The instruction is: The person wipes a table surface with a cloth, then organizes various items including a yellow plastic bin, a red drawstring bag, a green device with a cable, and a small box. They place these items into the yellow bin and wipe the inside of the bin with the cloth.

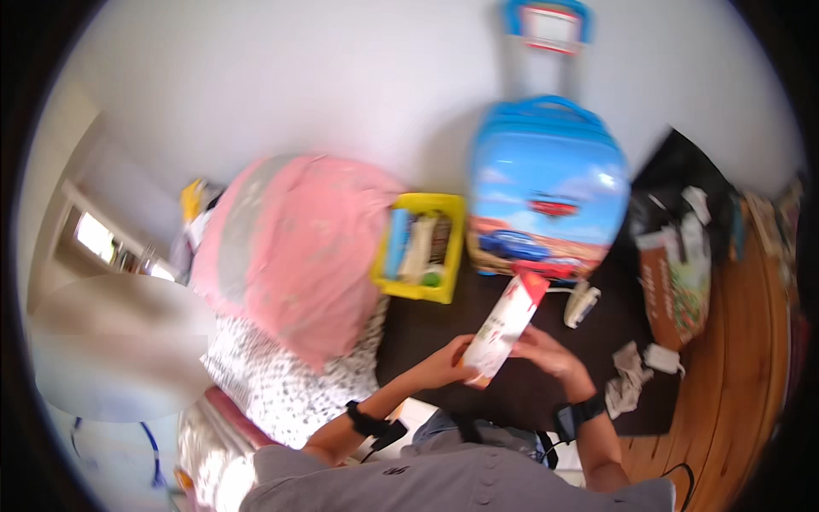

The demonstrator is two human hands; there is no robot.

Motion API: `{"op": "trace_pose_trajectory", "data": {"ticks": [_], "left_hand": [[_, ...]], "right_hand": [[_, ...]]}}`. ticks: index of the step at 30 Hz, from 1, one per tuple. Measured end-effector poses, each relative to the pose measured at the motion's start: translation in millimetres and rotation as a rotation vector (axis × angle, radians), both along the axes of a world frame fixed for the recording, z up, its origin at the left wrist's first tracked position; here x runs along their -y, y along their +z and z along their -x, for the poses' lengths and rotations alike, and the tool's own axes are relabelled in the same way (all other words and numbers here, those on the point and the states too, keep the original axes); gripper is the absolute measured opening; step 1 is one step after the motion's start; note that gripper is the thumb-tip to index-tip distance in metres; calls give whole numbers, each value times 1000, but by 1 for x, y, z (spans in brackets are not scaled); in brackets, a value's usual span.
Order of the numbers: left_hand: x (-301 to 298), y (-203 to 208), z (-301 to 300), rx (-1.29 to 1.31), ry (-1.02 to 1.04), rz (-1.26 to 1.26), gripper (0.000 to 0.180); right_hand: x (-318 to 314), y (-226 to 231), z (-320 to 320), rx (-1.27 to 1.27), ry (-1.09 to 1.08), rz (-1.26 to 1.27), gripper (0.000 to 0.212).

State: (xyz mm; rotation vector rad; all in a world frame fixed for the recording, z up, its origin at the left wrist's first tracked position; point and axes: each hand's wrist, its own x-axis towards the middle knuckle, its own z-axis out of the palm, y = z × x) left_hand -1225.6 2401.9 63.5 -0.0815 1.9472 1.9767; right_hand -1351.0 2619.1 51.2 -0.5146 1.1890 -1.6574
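Both grips on one item: a white-and-red carton (505,328), long and narrow, tilted with its red top pointing up toward the suitcase.

Left hand (448,363) is wrapped around the carton's lower end, fingers closed on it. Right hand (550,354) clasps the carton's right side near the bottom, fingers curled against it. Each wrist wears a black band.

Landmark = the carton, held just above a dark mat (512,401) on the floor.
- Just beyond its red top: a blue child's suitcase (546,196) with a car picture, handle extended upward.
- Just right of its top: a small white object (581,303) on the mat; kind unclear.
- Up-left: a yellow crate (420,247) with a few items inside, contents blurred.
- Further left: a big pink bundle (286,247), spotted white fabric (273,375) under it.
- Right: crumpled white paper (627,375) at the mat's edge, then a brown paper bag (674,290) and a black bag (682,179) behind it.
- Far right: wooden floor (734,375).
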Motion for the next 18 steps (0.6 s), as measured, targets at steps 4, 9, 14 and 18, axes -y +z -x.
{"op": "trace_pose_trajectory", "data": {"ticks": [4, 9, 14, 18], "left_hand": [[-80, -49, 28, 114, -171, -102, 71], [-183, -87, 80, -353, -197, 405, 64], [-167, -68, 97, -218, 11, 249, 41], [-91, -55, 90, -188, 320, 292, 23]], "right_hand": [[-75, -63, -25, 252, -335, 89, 47], [-179, -101, 6, 134, -907, -180, 40], [-208, -120, 60, -236, -833, -761, 57], [-193, -149, 76, -434, -737, -1065, 93]]}}
